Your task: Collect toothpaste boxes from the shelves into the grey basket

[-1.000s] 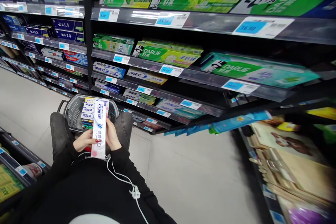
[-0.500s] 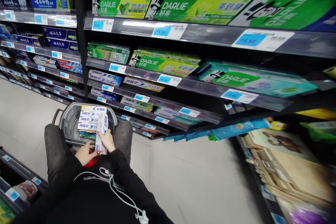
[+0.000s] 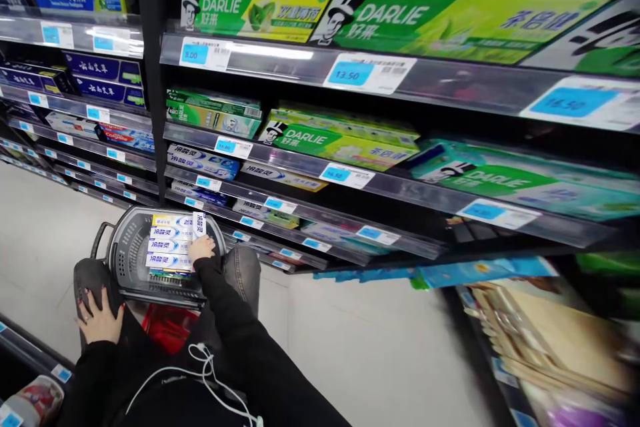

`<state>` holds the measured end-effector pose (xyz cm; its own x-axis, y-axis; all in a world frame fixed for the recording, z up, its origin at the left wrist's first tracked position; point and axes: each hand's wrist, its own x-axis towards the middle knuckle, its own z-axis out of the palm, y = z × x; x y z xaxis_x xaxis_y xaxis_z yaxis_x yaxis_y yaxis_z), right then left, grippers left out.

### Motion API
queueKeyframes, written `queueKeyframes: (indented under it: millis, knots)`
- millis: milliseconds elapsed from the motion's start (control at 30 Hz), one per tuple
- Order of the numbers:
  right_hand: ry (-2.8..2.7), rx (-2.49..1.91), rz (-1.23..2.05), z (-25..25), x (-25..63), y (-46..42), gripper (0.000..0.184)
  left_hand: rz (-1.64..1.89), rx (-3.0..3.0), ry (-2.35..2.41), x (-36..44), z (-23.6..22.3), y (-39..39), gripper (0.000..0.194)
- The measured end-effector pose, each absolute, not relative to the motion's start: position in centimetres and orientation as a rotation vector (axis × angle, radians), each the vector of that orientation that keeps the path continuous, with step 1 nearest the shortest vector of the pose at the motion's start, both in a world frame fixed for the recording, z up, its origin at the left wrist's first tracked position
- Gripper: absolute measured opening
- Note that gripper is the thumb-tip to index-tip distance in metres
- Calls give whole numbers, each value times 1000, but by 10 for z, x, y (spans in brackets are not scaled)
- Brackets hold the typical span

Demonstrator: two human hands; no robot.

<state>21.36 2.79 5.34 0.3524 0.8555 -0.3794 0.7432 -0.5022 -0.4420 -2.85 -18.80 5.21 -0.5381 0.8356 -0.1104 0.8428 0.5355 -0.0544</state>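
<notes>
My right hand is closed around the near end of a white toothpaste box, held upright in line with the basket's right side. The box lies against the right ends of several other white toothpaste boxes, stacked in a row inside the grey shopping basket. Below that row, thin colourful packs show at the basket's near side. My left hand rests on my left knee with its fingers spread, holding nothing.
Shelves of toothpaste boxes with price tags rise in front. A red item lies on the near side of the basket between my legs. Wooden boards stand on a shelf at right. A white earphone cord hangs over my front.
My left hand has let go of the toothpaste box and moved left onto my knee. My right hand has carried the box forward into the basket, beside the row. The view has shifted slightly.
</notes>
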Motion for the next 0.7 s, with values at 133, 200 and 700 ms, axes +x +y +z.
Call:
queueKeyframes:
  millis: [133, 200, 700]
  knots:
    - [-1451, -2488, 849, 32, 210, 28, 55, -140, 1472, 2707, -22, 59, -182, 66]
    - [-1449, -2500, 848, 27, 206, 27, 61, -127, 1469, 2719, -20, 61, -180, 64]
    - [-982, -2304, -207, 177, 498, 75, 30, 190, 1430, 2781, -20, 43, -179, 75]
